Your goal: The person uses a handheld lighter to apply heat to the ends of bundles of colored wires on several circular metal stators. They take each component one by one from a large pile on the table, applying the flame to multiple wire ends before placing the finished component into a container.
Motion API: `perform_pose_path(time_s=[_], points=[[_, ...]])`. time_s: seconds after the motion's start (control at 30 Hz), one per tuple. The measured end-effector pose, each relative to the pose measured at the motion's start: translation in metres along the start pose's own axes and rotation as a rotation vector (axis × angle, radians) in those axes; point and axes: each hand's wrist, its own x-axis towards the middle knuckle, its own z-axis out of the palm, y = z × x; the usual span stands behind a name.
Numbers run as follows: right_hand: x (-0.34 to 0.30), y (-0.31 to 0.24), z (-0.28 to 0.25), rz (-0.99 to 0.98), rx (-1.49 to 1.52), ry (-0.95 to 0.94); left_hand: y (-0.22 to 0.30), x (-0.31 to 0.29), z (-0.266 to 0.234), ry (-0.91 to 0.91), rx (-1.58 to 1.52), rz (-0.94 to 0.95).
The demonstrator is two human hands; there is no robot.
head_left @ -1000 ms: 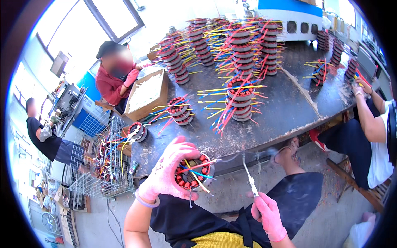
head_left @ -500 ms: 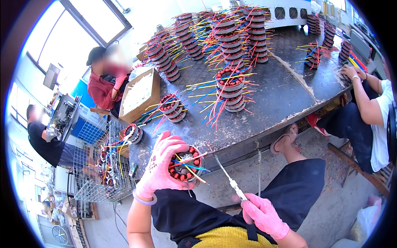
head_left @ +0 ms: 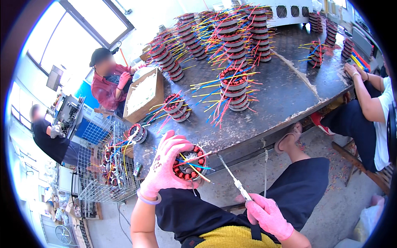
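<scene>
My left hand [head_left: 171, 163], in a pink glove, grips a motor stator [head_left: 201, 168] by its ring, its face with red windings turned up. Red, blue and yellow lead wires [head_left: 191, 163] stick out of it to the right. In my pink-gloved right hand [head_left: 269, 215] is a slim soldering iron [head_left: 237, 183] with a white handle and a long thin metal shaft. The iron's tip points up and left, close to the end of the red lead; whether they touch I cannot tell.
On the dark metal table [head_left: 281, 95] stand several tall stacks of stators [head_left: 231, 37] and a shorter stack [head_left: 234, 89]. A cardboard box [head_left: 144, 95] with white pieces is at its left end, a wire basket [head_left: 103, 165] beside it. Co-workers sit left and right.
The whole view has shifted slightly. My hands keep their hold, the iron's tip staying near the lead ends. The co-worker in red has turned their head and moved a hand.
</scene>
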Motion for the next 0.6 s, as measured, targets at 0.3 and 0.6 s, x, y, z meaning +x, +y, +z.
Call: perform_pose_path(time_s=[0.3, 0.6], points=[[-0.0004, -0.003, -0.0005, -0.013, -0.044, -0.012, 0.0024, 0.0007, -0.0003, 0.012, 0.009, 0.007], [-0.0009, 0.0023, -0.0003, 0.003, 0.001, -0.01, -0.0007, -0.0014, 0.001, 0.0, 0.0, -0.012]])
